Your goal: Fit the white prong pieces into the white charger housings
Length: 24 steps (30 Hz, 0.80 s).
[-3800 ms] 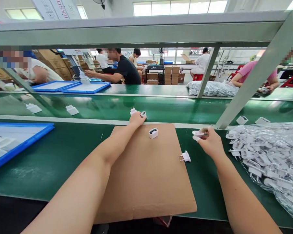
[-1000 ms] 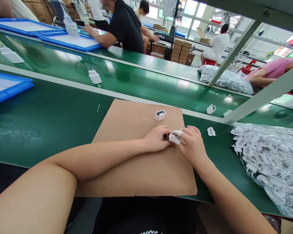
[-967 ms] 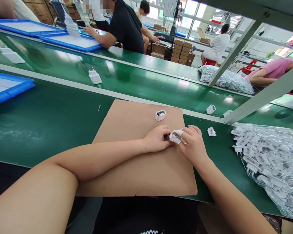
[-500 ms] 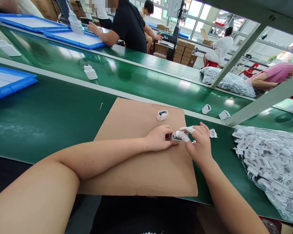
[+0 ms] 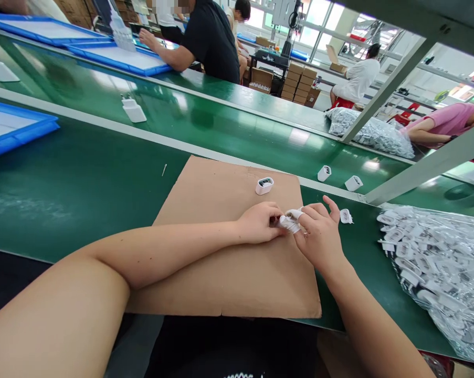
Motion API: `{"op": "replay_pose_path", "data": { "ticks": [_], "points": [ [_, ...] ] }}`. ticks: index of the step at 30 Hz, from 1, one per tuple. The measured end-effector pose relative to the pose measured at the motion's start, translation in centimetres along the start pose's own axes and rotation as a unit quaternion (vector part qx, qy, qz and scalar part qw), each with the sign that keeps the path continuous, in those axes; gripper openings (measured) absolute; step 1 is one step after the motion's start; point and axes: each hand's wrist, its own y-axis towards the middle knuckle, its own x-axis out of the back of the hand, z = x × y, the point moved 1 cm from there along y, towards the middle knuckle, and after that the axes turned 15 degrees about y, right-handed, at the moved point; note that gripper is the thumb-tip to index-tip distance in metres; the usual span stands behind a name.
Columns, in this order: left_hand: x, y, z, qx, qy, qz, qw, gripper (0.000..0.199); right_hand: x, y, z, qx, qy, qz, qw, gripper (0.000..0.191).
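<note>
My left hand (image 5: 259, 222) rests on the cardboard sheet (image 5: 229, 273), fingers closed around a small white charger housing (image 5: 276, 222) that is mostly hidden. My right hand (image 5: 317, 227), with white finger cots on thumb and forefinger, pinches at the open end of that housing. A small metallic glint shows between these fingertips; the piece itself is too covered to name. Another white charger housing (image 5: 264, 185), its open end showing parts inside, stands on the cardboard beyond my hands. Right of my right hand lies a white plug cap (image 5: 346, 216) on the green bench.
At right sits a clear bag of white plug caps (image 5: 437, 268). Beyond a pale rail, white chargers (image 5: 134, 110) and housings (image 5: 324, 173) lie on a green belt. A slanted metal post (image 5: 394, 89) rises at right. Blue trays (image 5: 20, 128) stand left. Co-workers sit across.
My right hand has shifted left, its fingertips now covering the housing's open end. The chargers and housings on the belt have moved left. My left hand stays nearly still.
</note>
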Motion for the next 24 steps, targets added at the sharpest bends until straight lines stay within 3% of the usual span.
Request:
{"op": "replay_pose_path", "data": {
  "ticks": [10, 24],
  "points": [
    [0.2, 0.2, -0.5, 0.005, 0.021, 0.012, 1.0, 0.021, -0.8, -0.1, -0.8, -0.051, -0.005, -0.003, 0.999, 0.02],
    [-0.8, -0.7, -0.8, 0.06, 0.08, -0.052, 0.994, 0.019, -1.1, 0.6, 0.9, -0.145, -0.042, 0.028, 0.988, 0.025]
  ]
}}
